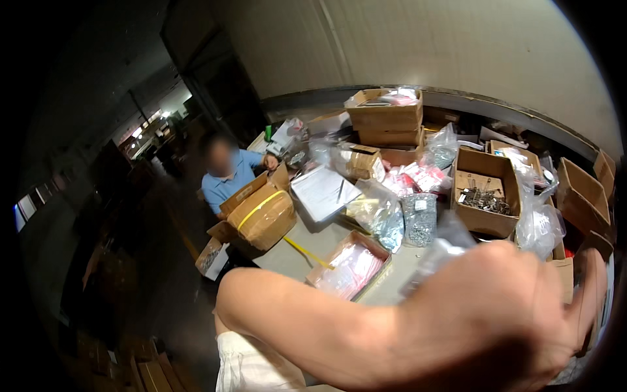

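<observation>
Brown taped carton [264, 215] left of flat pink-filled box [349, 266]

Pale wall [457, 46], dim dark floor [157, 215]

Clear plastic bag [436, 256], blurred, tilted, at centre-right of frame just above the raised hand [516, 313]; contact with hand cannot be told.

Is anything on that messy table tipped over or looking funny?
Yes. The big taped cardboard box at the table's left edge sits tilted, partly hanging over the edge. The paper stack beside it lies askew. Clear bags of small metal parts are slumped among the open boxes. Nothing looks spilled.
</observation>
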{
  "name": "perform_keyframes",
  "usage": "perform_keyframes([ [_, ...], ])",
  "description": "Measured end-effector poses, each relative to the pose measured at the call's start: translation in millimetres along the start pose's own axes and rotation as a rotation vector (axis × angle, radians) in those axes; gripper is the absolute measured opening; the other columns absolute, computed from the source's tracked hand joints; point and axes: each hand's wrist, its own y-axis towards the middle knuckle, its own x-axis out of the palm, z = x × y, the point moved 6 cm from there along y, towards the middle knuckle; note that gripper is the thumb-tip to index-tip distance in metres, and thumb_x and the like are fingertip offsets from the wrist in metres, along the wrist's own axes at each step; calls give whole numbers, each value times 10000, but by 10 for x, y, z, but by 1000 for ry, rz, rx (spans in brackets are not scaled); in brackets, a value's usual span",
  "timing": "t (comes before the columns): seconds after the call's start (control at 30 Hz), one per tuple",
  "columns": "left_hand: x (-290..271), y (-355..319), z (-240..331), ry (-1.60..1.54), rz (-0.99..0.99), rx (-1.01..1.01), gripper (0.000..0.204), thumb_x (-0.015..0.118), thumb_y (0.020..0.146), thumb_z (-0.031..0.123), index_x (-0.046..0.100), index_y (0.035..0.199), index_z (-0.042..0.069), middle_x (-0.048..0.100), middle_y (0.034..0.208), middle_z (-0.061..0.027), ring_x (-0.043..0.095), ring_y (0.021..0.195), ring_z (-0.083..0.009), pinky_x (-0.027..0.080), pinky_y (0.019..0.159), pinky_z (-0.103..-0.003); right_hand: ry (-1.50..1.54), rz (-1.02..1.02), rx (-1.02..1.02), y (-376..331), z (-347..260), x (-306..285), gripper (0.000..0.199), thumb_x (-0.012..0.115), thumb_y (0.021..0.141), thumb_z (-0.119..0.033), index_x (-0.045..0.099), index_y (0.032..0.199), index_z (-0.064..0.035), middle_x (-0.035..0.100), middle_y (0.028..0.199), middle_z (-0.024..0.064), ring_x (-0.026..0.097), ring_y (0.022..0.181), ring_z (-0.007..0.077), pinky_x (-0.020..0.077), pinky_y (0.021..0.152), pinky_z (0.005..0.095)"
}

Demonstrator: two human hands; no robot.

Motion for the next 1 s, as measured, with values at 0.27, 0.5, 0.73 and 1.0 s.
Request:
perform_keyframes([
  [0.27,30,185,65,99,-120,-20,485,662,846,182,544,1200,-129,562,563,-59,576,488,-170,413,434,-323,79,-39,-18,89,-56,115,174,671,898,-207,647,955,-44,671,850,125,658,760,247,529,692,365],
  [0.5,95,142,119,91,-112,7,450,660,820,173,583,1153,-120,581,581,-59,579,508,-157,413,451,-311,35,3,-36,60,32,-6,188,658,901,-223,647,983,-54,673,888,134,667,794,282,526,710,374],
  [0.73,145,240,163,65,-83,72,417,658,794,163,622,1106,-111,600,599,-58,583,529,-144,414,467,-300,-18,43,-16,9,-63,-171,182,661,889,-211,665,994,-63,686,916,132,675,843,300,533,754,376],
  [1.0,460,519,346,43,-8,151,384,656,765,153,667,1052,-102,621,619,-57,587,552,-130,414,486,-286,-989,832,-87,79,-3528,-1563,146,590,739,-145,632,762,-7,627,739,161,663,788,311,545,861,385],
])
